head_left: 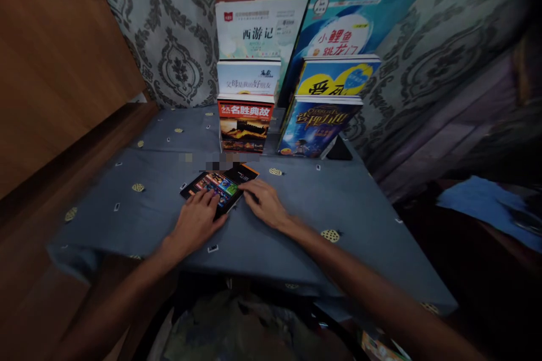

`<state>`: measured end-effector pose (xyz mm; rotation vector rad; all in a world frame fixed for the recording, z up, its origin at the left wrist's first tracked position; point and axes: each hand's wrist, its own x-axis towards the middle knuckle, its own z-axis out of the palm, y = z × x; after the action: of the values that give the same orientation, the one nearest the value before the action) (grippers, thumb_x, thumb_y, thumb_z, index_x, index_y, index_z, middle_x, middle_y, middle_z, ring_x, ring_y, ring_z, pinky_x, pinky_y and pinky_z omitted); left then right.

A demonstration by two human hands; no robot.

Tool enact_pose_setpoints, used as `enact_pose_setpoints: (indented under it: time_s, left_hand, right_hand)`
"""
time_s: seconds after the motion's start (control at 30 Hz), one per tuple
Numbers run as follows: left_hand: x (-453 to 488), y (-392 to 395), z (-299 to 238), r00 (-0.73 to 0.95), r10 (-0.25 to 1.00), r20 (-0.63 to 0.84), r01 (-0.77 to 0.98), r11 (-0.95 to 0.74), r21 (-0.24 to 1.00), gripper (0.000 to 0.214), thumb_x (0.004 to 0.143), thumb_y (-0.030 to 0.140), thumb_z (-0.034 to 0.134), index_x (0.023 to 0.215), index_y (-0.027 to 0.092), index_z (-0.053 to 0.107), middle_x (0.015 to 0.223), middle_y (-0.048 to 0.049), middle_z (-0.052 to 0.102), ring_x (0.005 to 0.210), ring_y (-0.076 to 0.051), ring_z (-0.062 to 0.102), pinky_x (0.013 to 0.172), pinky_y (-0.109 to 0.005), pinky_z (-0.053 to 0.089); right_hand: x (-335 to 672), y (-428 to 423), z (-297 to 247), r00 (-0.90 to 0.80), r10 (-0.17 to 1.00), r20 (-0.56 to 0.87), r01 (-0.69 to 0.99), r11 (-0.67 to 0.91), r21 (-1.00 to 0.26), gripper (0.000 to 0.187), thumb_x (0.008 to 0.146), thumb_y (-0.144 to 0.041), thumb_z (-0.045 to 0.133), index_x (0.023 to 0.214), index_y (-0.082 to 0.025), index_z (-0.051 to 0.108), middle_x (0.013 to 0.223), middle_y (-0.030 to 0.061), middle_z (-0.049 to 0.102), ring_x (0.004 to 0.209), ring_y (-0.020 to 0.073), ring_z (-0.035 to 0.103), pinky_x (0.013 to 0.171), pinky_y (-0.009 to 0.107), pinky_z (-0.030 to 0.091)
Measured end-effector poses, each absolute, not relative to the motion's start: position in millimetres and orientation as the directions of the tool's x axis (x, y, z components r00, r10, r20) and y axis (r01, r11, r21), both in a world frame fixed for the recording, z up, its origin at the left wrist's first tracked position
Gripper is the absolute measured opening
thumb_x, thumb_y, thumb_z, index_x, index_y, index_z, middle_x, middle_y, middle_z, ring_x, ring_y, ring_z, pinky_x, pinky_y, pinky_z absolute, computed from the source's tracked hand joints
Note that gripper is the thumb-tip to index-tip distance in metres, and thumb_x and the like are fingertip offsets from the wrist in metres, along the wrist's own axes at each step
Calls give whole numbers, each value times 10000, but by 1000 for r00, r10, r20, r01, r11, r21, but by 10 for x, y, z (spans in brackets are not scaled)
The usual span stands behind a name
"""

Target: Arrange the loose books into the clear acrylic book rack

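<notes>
A dark book [220, 185] with a colourful cover lies flat on the table covered by a grey-blue cloth [322, 197]. My left hand [195, 221] rests on its near left part, fingers stretched flat over the cover. My right hand [265, 200] touches the book's right edge with its fingertips, fingers slightly curled and lying on the cloth. Neither hand has lifted the book.
Two rows of books stand stepped against the patterned wall: a red one [244, 124] and a blue one [315, 127] in front, taller ones [258, 31] behind. A wooden board [55, 73] rises at the left. A blue sheet [486, 206] lies at the right.
</notes>
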<state>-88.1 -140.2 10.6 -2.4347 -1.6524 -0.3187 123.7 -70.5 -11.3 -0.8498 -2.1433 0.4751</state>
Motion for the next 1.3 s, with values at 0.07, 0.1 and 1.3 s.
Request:
enact_pose_setpoints:
  time_s: [0.07, 0.1, 1.3]
  left_hand:
    - [-792, -1402, 104, 347, 903, 253, 937, -343, -62, 405, 955, 412, 517, 1194, 102, 622, 1209, -210, 677, 1139, -331, 623, 924, -473, 522]
    - [-756, -1397, 105, 343, 908, 239, 939, -334, -78, 396, 960, 397, 503, 1183, 92, 623, 1187, -217, 684, 1119, -334, 633, 903, -469, 529]
    - [-630, -1455, 337, 317, 948, 39, 945, -312, -98, 324, 976, 322, 517, 1174, 105, 652, 1265, -194, 657, 1147, -314, 639, 842, -386, 559]
  right_hand:
    - [1261, -576, -161, -464, 695, 549, 426, 718, -550, 295, 910, -99, 483, 1104, -189, 687, 1033, 106, 730, 1010, 238, 653, 903, 432, 527]
    - [1264, -529, -183, -458, 696, 553, 425, 718, -552, 304, 908, -95, 479, 1113, -187, 683, 1040, 108, 728, 1017, 239, 649, 906, 436, 526]
    - [1241, -810, -112, -666, 482, 569, 277, 869, -411, 237, 920, -124, 517, 1067, -189, 692, 951, 90, 728, 952, 232, 626, 855, 407, 556]
